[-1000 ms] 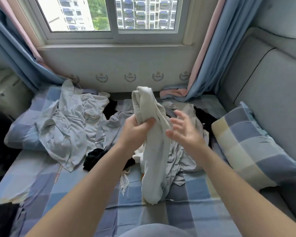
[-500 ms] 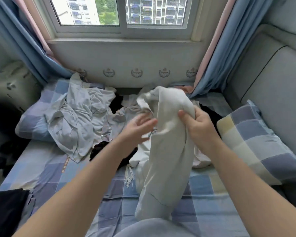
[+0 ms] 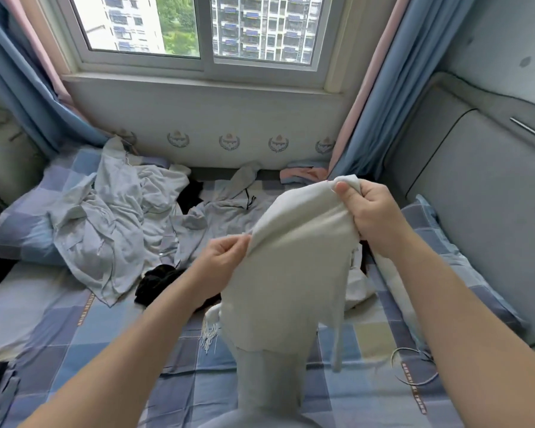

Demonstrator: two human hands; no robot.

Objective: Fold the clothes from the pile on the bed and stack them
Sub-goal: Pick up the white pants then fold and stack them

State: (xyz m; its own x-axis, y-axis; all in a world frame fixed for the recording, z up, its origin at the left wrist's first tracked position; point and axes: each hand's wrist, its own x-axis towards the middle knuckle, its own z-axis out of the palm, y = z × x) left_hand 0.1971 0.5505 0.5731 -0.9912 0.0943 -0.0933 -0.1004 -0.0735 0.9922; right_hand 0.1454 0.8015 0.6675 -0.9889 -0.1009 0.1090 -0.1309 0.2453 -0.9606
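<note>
A pale cream garment [image 3: 290,267] hangs in the air above the checked bed [image 3: 74,329], its lower end trailing down to the sheet. My right hand [image 3: 368,211] grips its top edge high on the right. My left hand [image 3: 223,257] pinches the same edge lower on the left. Behind it lies the pile: a crumpled light grey garment [image 3: 111,217], a grey hooded top [image 3: 226,211] and a black piece [image 3: 161,282].
A checked pillow [image 3: 16,230] lies at the left, another pillow [image 3: 445,251] at the right against a grey padded headboard [image 3: 482,211]. Blue and pink curtains [image 3: 380,97] frame the window wall. A thin cord [image 3: 414,366] loops on the sheet near my right arm.
My right hand took hold of the cream garment and pulled its edge up and right. My left hand shifted down its edge, spreading the cloth wider.
</note>
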